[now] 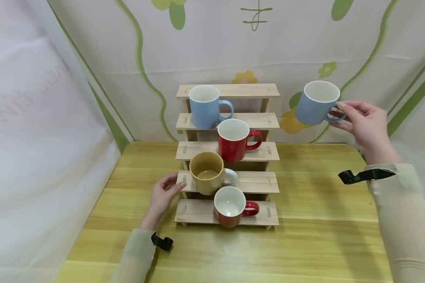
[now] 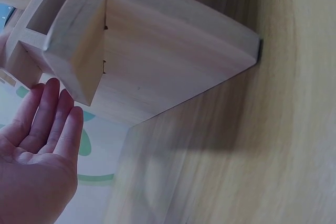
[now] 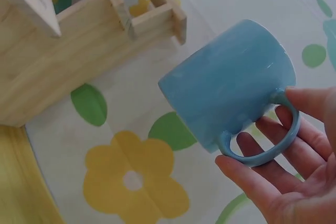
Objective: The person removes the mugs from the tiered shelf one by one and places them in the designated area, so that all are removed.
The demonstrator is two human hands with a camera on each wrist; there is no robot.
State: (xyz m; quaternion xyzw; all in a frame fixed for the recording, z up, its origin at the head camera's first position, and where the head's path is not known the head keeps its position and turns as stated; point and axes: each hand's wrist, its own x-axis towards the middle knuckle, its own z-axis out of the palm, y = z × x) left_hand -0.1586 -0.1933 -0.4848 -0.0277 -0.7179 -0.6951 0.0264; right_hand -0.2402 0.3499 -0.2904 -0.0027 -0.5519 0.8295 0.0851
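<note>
My right hand (image 1: 370, 125) pinches the handle of a light blue mug (image 1: 315, 104), held up in the air to the right of a stepped wooden rack (image 1: 255, 182). In the right wrist view this mug (image 3: 231, 82) is tilted, with its handle between thumb and fingers. At the rack's left side, my left hand (image 1: 164, 194) holds the end of the second step from the bottom, thumb on top. The left wrist view shows its fingers (image 2: 47, 108) at the board's end. On the rack stand another light blue mug (image 1: 204, 108), a red mug (image 1: 233, 140), a yellow mug (image 1: 207, 173) with a white handle and a reddish-brown mug (image 1: 229, 208).
The rack stands on a wood-grain table (image 1: 311, 236) near its back edge. Behind it hangs a white cloth (image 1: 233, 47) with green and yellow flower prints. Another white cloth (image 1: 39, 137) hangs at the left. Black straps (image 1: 366, 175) are on both wrists.
</note>
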